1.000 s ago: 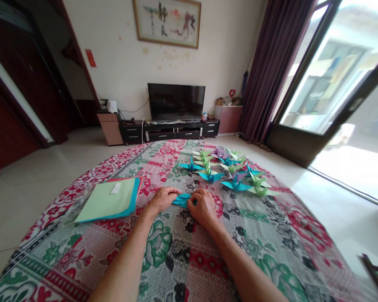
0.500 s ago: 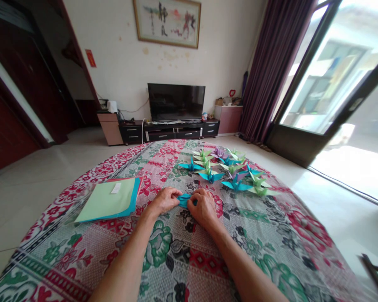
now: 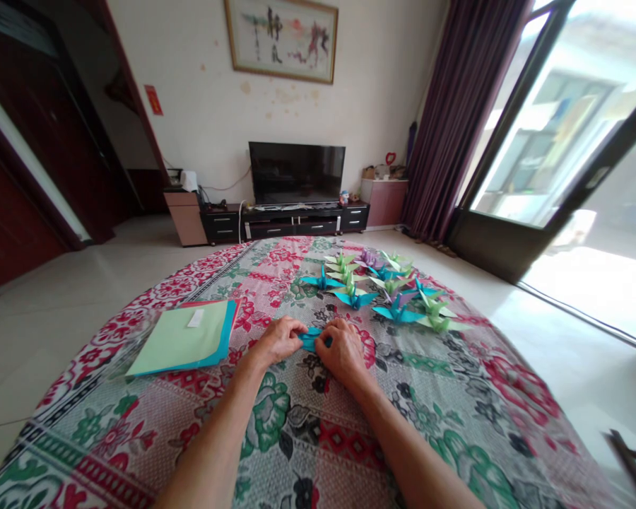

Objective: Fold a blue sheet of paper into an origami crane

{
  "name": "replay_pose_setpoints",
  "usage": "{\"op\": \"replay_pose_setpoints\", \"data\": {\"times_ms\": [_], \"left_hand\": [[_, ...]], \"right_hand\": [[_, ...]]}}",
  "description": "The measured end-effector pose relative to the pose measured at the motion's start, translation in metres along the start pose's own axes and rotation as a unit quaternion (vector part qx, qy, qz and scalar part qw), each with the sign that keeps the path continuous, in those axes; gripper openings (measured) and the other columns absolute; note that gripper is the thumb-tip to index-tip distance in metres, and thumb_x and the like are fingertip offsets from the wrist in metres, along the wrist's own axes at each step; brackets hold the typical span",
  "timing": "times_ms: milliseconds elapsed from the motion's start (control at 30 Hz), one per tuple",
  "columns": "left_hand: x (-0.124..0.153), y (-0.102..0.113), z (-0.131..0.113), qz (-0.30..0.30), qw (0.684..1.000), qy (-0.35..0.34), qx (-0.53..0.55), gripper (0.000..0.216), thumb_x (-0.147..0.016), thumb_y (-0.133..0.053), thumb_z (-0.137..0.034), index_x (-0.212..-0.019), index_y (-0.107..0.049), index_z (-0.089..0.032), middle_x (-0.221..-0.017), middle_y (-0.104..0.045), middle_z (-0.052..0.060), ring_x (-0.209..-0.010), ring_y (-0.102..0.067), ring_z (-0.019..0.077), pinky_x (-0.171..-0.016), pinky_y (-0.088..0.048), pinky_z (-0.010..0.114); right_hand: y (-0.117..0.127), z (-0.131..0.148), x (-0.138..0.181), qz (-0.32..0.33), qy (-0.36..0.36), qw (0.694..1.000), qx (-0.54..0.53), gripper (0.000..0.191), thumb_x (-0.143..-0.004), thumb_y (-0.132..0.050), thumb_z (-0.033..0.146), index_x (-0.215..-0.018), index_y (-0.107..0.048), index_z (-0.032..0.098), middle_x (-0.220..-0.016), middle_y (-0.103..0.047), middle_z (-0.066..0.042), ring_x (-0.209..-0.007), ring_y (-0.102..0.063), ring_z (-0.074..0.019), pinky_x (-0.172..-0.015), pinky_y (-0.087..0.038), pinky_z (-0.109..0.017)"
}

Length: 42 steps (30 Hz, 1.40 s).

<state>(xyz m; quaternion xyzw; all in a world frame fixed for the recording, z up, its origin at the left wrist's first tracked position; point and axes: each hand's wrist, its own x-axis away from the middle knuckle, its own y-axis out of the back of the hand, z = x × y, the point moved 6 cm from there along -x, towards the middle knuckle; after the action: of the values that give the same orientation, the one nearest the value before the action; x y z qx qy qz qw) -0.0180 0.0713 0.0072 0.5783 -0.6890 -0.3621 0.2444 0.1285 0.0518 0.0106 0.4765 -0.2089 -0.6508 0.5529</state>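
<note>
Between my hands, low over the middle of the table, is a small piece of folded blue paper (image 3: pixel 310 339). My left hand (image 3: pixel 280 339) pinches its left end between thumb and fingers. On the other side my right hand (image 3: pixel 342 346) is closed on the right end, its curled fingers covering part of the paper. The exact shape of the folds is partly hidden. Beyond my right hand stand several folded paper cranes in blue, green and purple, with a blue crane (image 3: pixel 355 300) among the nearest.
A stack of coloured paper sheets (image 3: pixel 183 338), light green on top with a small white slip (image 3: pixel 196 318), lies to the left. The round table has a flowered tablecloth (image 3: pixel 344 445). Past its far edge stand a television (image 3: pixel 297 173) and a low cabinet (image 3: pixel 275 230).
My left hand has shifted very slightly at the blue paper. Both hands keep hold of it, and the cranes and the paper stack stay where they were.
</note>
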Motion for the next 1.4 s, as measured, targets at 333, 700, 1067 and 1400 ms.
{"op": "replay_pose_setpoints", "data": {"times_ms": [333, 700, 1067, 1400], "left_hand": [[0.002, 0.002, -0.003, -0.003, 1.0, -0.024, -0.004, 0.024, -0.061, -0.051, -0.01, -0.076, -0.069, -0.017, -0.075, -0.06, 0.001, -0.066, -0.053, 0.0106, -0.062, -0.041, 0.019], [0.001, -0.001, -0.009, -0.017, 0.999, -0.024, -0.028, 0.013, -0.064, -0.055, -0.019, -0.065, -0.068, -0.015, -0.071, -0.056, 0.002, -0.065, -0.051, 0.0114, -0.061, -0.039, 0.021], [0.003, -0.002, -0.003, -0.014, 0.998, -0.017, 0.052, 0.034, -0.058, -0.052, -0.006, -0.089, -0.06, -0.015, -0.075, -0.055, -0.001, -0.064, -0.049, 0.009, -0.06, -0.041, 0.019], [0.001, 0.003, 0.007, 0.001, 0.981, -0.022, 0.19, 0.038, -0.063, -0.046, -0.006, -0.097, -0.061, -0.011, -0.079, -0.061, 0.003, -0.072, -0.055, 0.0104, -0.067, -0.046, 0.02]], "right_hand": [[0.001, 0.0, 0.002, 0.009, 0.013, 1.0, -0.016, 0.004, -0.073, -0.06, 0.024, -0.071, -0.063, 0.021, -0.084, -0.059, -0.003, -0.082, -0.049, -0.0169, -0.073, -0.032, -0.027], [0.001, 0.0, 0.002, 0.007, 0.012, 1.0, -0.008, 0.006, -0.073, -0.059, 0.024, -0.071, -0.064, 0.021, -0.087, -0.059, -0.003, -0.083, -0.048, -0.0168, -0.074, -0.032, -0.027], [0.0, -0.003, -0.002, 0.027, 0.007, 0.999, -0.028, 0.008, -0.073, -0.059, 0.023, -0.067, -0.064, 0.021, -0.086, -0.06, -0.003, -0.083, -0.051, -0.0169, -0.074, -0.033, -0.026], [0.005, 0.001, 0.004, 0.017, 0.032, 0.999, -0.028, 0.027, -0.073, -0.06, 0.024, -0.1, -0.062, 0.027, -0.1, -0.057, -0.003, -0.089, -0.049, -0.0189, -0.077, -0.033, -0.029]]}}
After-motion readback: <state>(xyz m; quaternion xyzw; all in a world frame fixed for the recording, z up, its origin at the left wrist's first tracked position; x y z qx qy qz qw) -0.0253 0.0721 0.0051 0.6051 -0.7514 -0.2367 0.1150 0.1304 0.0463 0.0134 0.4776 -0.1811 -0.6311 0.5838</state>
